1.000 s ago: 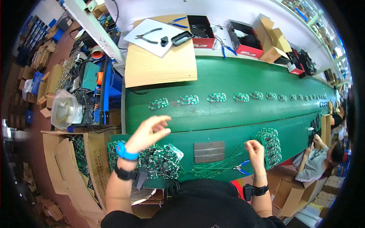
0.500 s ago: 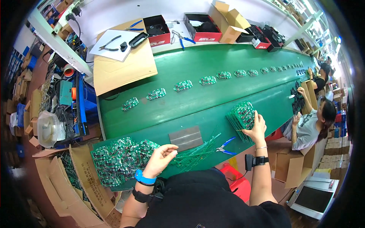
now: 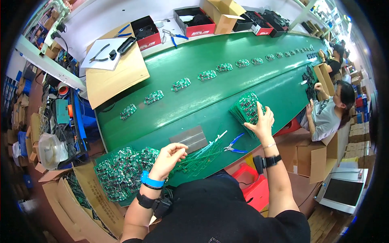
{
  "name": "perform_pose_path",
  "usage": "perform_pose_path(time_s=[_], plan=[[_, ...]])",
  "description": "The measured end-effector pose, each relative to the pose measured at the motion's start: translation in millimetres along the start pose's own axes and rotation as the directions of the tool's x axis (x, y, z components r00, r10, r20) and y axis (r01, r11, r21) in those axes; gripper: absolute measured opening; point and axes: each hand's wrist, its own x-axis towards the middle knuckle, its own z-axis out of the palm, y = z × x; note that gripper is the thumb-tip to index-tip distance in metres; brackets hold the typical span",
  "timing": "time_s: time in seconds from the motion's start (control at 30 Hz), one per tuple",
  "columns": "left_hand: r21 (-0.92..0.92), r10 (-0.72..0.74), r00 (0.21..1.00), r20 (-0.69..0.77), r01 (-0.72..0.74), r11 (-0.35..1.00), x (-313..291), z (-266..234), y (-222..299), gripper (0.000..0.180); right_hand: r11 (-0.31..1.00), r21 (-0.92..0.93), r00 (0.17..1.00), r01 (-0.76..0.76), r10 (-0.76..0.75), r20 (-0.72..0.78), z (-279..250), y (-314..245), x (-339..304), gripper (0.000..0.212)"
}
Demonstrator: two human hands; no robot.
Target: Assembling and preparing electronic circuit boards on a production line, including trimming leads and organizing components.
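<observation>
My right hand has its thumb and fingers around the near right side of a stack of green circuit boards standing on the green bench. Left of it, my left hand is raised with thumb and fingertips pinched together; what they hold, if anything, is too small to make out. Under and beside that hand lies a large heap of loose circuit boards. Thin green strips are scattered between the hands, next to a flat grey metal plate. Blue-handled pliers lie near the stack.
A spaced row of circuit boards runs along the green belt. Cardboard with pliers, red-and-black boxes and an open carton line the back. A co-worker sits at right. A carton stands lower left.
The whole view has shifted, so the bench things appear further left. My right hand stays at the stack, its fingers a little more spread. My left hand keeps its pinch over the heap's edge.
</observation>
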Motion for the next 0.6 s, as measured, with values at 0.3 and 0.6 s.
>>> perform_pose_path(time_s=[0.3, 0.6], plan=[[0.232, 0.248, 0.929, 0.275, -0.314, 0.92, 89, 65, 32, 0.017, 0.93, 0.263, 0.887, 0.256, -0.334, 0.318, 58, 14, -100, 0.065], [-0.053, -0.369, 0.864, 0.342, 0.409, 0.911, 175, 163, -25, 0.066, 0.854, 0.517, 0.935, -0.064, -0.13, 0.331, 47, 28, -133, 0.054]])
